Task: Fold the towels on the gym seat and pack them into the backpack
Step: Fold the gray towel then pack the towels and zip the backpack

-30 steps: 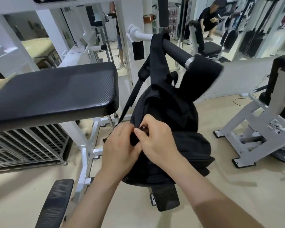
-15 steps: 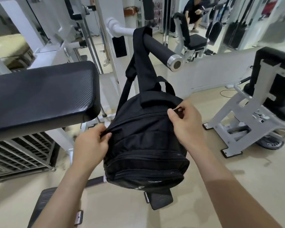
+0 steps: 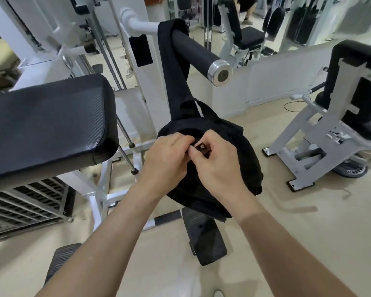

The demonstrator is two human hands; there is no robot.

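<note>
Both hands, left hand and right hand, pinch the hanging backpack.

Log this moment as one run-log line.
backpack: hangs by strap from padded bar | left hand: grips backpack fabric beside zipper | right hand: pinches zipper pull | towels: none in view

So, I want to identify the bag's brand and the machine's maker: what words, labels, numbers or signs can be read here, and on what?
No text is legible in this view.
Backpack: no logo or wording shows.
Zipper pull pinched by the right hand: no readable mark.
Black plate on the white post: looks blank.
Weight disc on the floor: any markings too blurred to read.
</note>
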